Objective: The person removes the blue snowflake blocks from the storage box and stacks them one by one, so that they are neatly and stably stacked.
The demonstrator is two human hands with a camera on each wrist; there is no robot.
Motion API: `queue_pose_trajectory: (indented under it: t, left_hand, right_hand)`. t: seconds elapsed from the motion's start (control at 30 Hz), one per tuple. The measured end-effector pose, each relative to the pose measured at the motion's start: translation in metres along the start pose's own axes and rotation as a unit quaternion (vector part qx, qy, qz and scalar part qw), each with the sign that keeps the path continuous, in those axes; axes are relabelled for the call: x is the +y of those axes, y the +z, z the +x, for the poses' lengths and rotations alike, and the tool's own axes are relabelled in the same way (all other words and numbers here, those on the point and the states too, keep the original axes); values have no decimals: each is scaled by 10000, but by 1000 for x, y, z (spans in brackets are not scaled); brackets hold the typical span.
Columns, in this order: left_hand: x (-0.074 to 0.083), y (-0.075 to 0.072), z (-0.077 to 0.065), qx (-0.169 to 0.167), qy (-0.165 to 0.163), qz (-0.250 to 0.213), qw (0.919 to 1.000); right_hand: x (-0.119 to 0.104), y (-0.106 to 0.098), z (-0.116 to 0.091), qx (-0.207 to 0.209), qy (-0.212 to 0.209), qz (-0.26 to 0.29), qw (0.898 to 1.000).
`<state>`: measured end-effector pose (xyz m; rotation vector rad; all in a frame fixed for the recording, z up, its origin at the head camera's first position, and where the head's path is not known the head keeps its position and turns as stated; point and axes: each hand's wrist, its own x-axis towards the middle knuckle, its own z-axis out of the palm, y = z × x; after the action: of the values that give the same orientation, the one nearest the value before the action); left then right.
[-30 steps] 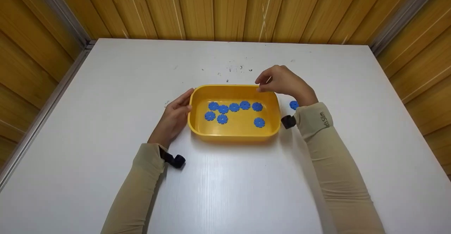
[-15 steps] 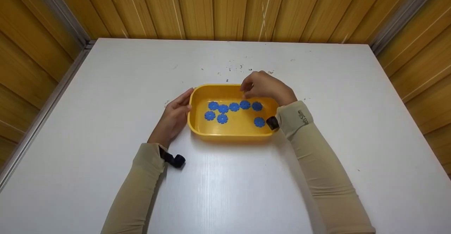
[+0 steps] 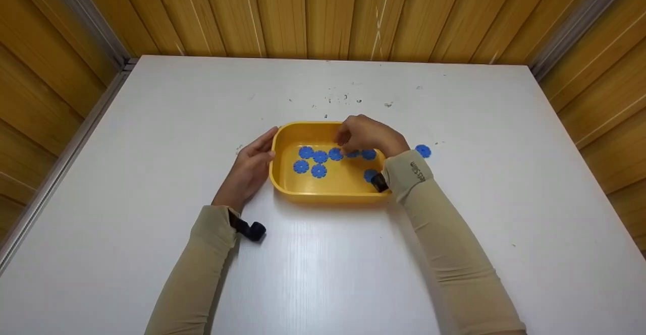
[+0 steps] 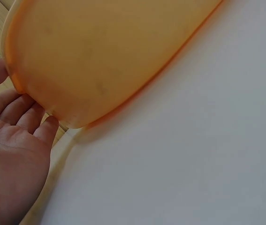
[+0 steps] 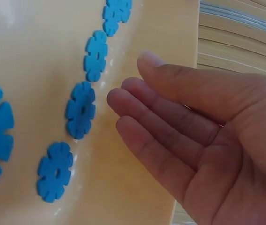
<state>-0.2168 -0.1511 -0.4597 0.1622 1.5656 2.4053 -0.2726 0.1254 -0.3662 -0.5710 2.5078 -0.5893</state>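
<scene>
Two hands work at a yellow tray of blue notched discs on a white table.
In the head view, we see the left hand gripping the tray's left end, thumb at the rim, fingers along the outer wall. The right hand reaches over the far right side, partly covering some discs; another blue disc lies on the table beside the right sleeve. In the left wrist view, we find the fingers against the tray's outside. In the right wrist view, we see the right hand released, fingers loosely bent and near a row of discs on the tray floor, apart from them.
</scene>
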Motion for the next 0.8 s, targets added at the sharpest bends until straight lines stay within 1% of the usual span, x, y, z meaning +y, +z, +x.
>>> queue_pose_trajectory:
  t: [0.13,0.3,0.5,0.63,0.8]
  left_hand:
    - [0,0,-1,-41,14,36,10000]
    - [2,0,-1,10,-11,41,10000]
    - [2,0,0,29,-24,14,10000]
    - [1,0,-1,-12,-22,8,10000]
    - [1,-1,-1,-11,-2,22,10000]
  right_hand:
    - [1,5,3,-170,-75,-8,9998]
    - [-1,8,7,-290,-48,21,9996]
    - [-2,12,10,-345,60,-246,9991]
    - [-4,16,10,-344,139,-311,9988]
    - [-5,20,10,-306,49,-397,9987]
